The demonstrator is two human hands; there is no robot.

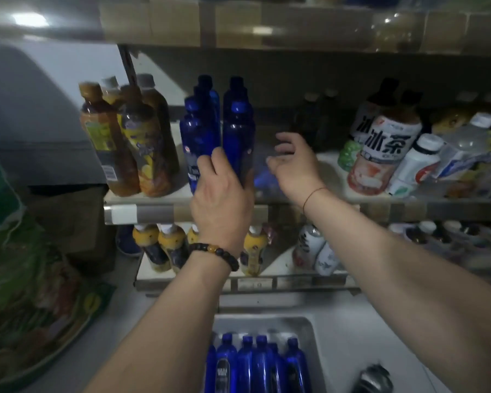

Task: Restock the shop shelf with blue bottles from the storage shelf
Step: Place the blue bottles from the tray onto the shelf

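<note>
Blue bottles (pixel 201 129) are standing in a tight cluster on the middle shop shelf (pixel 165 194), between the brown tea bottles (pixel 125 143) on the left and a bare patch of shelf board on the right. The left hand (pixel 221 197) is reaching up to the front of that cluster and gripping the front right bottle (pixel 238 131) low on its body. Its fingers are poking up between the two front bottles and its thumb is hidden. The right hand (pixel 294 163) is hovering just beside the cluster over the bare patch, holding nothing, its fingers spread and loosely bent.

Lower in the view a metal tray (pixel 309 324) is holding a row of spare blue bottles (pixel 253 361), caps pointing toward the shelf — well apart from both hands. Right of the bare patch, white iced tea bottles (pixel 386 148) are leaning together. On the lower shelf (pixel 289 282), yellow-topped bottles (pixel 167 245) are lining up beneath the left wrist.

Both forearms are stretching forward and up from the bottom edge, the left one wearing a bead bracelet (pixel 216 251), the right one a thin red string (pixel 313 194). A green printed sack (pixel 26 279) is slumping at the far left — blurred.
</note>
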